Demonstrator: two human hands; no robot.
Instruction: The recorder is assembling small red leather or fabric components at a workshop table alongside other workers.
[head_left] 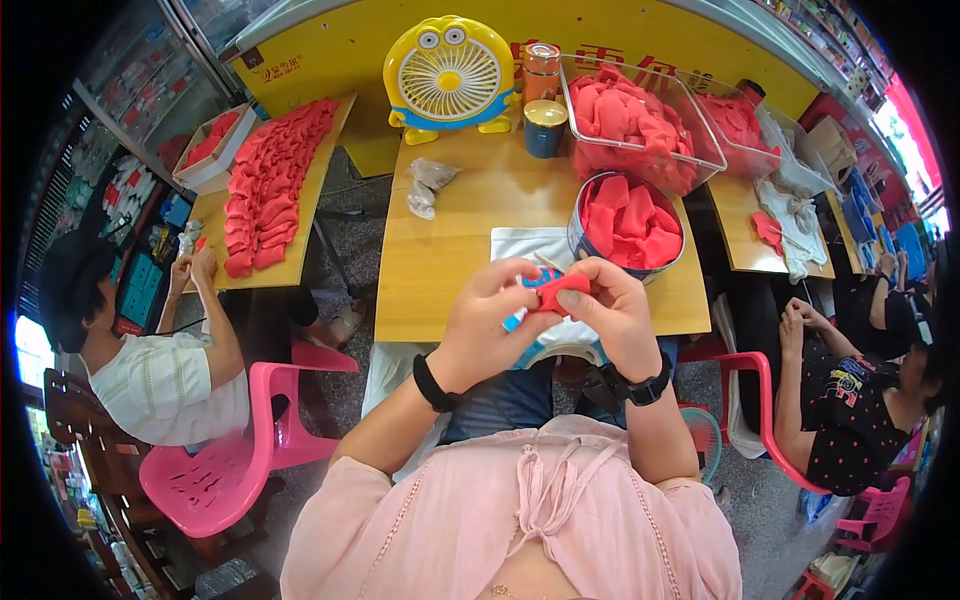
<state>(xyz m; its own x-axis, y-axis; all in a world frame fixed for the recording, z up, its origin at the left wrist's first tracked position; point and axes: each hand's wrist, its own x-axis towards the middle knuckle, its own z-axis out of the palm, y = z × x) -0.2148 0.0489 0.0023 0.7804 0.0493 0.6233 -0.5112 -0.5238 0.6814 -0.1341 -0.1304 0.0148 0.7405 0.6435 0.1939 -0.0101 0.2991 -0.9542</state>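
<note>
In front of my chest, both hands work on one small red fabric piece point(566, 291). My left hand point(500, 308) pinches its left side, fingers curled. My right hand point(618, 302) grips the right side between thumb and fingers. A thin pale tip sticks up between the hands; what it belongs to is mostly hidden. Beneath them a white cloth with blue parts point(562, 334) spreads from the table edge onto my lap. Just beyond my right hand stands a round bucket point(577, 228) heaped with similar red fabric pieces.
The wooden table point(440, 280) bears a yellow fan point(450, 80), a crumpled clear plastic bag point(430, 180), an orange-capped bottle point(541, 70), a dark blue jar point(545, 138) and a clear bin point(712, 163) of red pieces. People sit at tables on both sides; red pieces lie in rows point(275, 190) at left.
</note>
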